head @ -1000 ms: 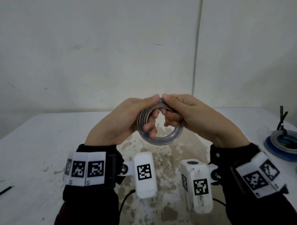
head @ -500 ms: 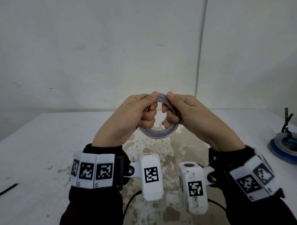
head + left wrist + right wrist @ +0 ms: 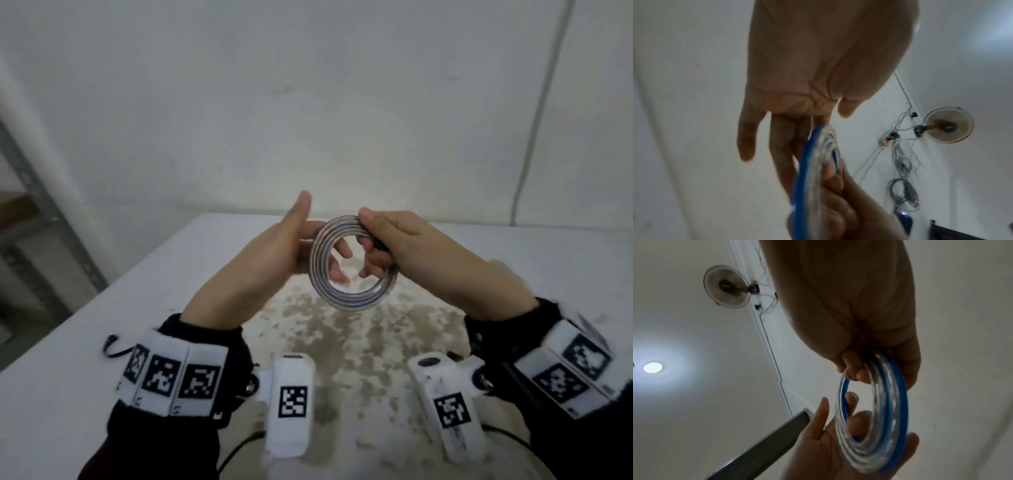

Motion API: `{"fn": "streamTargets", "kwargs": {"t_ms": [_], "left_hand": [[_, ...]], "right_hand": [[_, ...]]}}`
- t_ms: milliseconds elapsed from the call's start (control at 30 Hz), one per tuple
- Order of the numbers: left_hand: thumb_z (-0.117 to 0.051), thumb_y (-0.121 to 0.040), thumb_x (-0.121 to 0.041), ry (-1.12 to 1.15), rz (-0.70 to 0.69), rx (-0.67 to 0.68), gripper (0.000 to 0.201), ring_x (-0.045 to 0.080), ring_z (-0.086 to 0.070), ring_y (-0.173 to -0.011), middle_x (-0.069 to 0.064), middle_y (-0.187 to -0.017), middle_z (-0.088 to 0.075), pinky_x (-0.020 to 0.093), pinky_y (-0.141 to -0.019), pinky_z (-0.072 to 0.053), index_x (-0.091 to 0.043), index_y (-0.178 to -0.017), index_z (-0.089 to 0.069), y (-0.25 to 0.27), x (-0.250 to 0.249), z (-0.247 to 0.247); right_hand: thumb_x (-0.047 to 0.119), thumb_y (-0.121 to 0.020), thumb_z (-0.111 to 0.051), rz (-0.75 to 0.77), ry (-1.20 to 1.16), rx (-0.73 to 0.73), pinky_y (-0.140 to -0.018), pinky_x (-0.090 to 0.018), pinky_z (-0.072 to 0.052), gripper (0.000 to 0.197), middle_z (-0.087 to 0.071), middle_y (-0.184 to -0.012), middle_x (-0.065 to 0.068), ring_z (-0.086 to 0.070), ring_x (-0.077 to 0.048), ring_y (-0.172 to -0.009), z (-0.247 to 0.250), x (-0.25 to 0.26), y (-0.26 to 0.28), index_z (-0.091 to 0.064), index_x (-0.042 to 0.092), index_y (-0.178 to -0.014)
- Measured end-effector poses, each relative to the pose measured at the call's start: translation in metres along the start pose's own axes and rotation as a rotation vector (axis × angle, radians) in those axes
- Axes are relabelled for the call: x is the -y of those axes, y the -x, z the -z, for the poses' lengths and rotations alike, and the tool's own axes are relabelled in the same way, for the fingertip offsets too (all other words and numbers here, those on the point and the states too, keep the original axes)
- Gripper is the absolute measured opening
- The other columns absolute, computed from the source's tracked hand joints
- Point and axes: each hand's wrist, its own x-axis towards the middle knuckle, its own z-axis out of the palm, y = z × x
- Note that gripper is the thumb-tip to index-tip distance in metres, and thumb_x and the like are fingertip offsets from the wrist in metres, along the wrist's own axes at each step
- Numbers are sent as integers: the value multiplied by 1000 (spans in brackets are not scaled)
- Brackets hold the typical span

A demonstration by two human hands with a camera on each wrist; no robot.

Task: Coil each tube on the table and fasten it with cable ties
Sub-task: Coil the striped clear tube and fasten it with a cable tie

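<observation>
A small coil of clear and blue tube [image 3: 352, 303] is held up above the table [image 3: 144, 308], a ring of several turns. My right hand [image 3: 373, 240] grips the coil's upper right side, thumb on top and fingers curled through the ring. My left hand [image 3: 298, 240] is open just left of the coil, thumb raised, straight fingers reaching behind the ring. The left wrist view shows the coil [image 3: 812, 170] edge-on past my straight left fingers [image 3: 781, 146]. In the right wrist view the coil [image 3: 873, 415] hangs from my right fingers [image 3: 859, 369] against the left palm [image 3: 818, 447].
The white table has a worn, stained patch [image 3: 359, 342] below my hands. A grey metal shelf frame [image 3: 37, 192] stands off the table's left edge. A white wall is close behind. Another grey and blue coil [image 3: 902, 194] shows in the left wrist view.
My left hand has let go of the coil and opened, thumb lifting up. The right hand keeps its grip. The view has swung left, so the coil at the right is out of sight.
</observation>
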Motion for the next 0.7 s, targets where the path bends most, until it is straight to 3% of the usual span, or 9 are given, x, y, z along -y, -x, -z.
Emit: {"fn": "streamTargets", "kwargs": {"t_ms": [67,167,267,367,467,533,567,633,700], "left_hand": [[-21,-98,-56,-193,34,-210,75,14,-67,-71,10,-73,-70,24,-74,-48,-2,-79,-68,9,16,38],[-44,-98,-38,-594,204,-387,49,16,-60,-59,10,-70,-65,25,-62,-44,-4,-71,-66,21,49,97],[-58,-91,-31,-990,506,-402,33,26,-56,-65,13,-69,-60,32,-65,-45,-6,-70,-60,32,79,152],[-68,-85,-26,-1143,744,-403,28,29,-60,-83,13,-83,-61,31,-70,-45,1,-91,-62,46,97,187],[-64,-88,-17,-1239,798,-387,18,30,-63,-100,16,-110,-66,34,-76,-48,0,-93,-64,57,114,201],[-58,-92,-15,-1300,829,-341,26,30,-60,-112,17,-121,-63,34,-87,-47,2,-111,-64,64,122,205],[-58,-91,-15,-1298,836,-314,27,30,-60,-113,16,-120,-63,33,-89,-47,1,-113,-64,66,125,205],[-63,-84,-15,-1354,807,-292,12,27,-65,-95,11,-99,-67,36,-86,-54,-8,-88,-72,73,129,206],[-61,-80,-13,-1494,774,-270,20,21,-60,-71,1,-75,-59,33,-76,-56,-15,-60,-58,80,130,203]], "right_hand": [[31,-104,-31,-21,-64,67,-74,-32,-52,39,-31,-48,9,-41,-12,-48,-29,1,-15,-44,10,-73],[32,-104,-31,-55,-142,189,-78,-36,-51,38,-31,-48,10,-41,-14,-50,-71,-2,-28,-44,11,-74],[32,-104,-32,-104,-201,278,-77,-35,-51,38,-31,-47,9,-41,-15,-50,-102,-4,-33,-45,11,-74],[32,-103,-33,-169,-271,341,-71,-29,-51,39,-31,-45,8,-42,-13,-47,-121,-2,-36,-45,11,-73],[32,-103,-33,-216,-304,370,-69,-28,-52,39,-30,-44,8,-42,-13,-47,-136,-2,-40,-45,11,-73],[32,-103,-33,-235,-315,383,-68,-28,-52,39,-30,-44,7,-42,-14,-47,-145,-2,-41,-45,11,-73],[32,-103,-33,-242,-318,390,-68,-28,-52,39,-30,-44,7,-43,-13,-46,-149,-2,-42,-45,11,-73],[32,-104,-33,-253,-324,405,-68,-28,-52,39,-30,-44,7,-43,-13,-46,-156,-2,-42,-45,11,-74],[32,-104,-32,-264,-333,414,-69,-28,-52,38,-30,-45,7,-43,-13,-47,-161,-3,-43,-45,11,-74]]}}
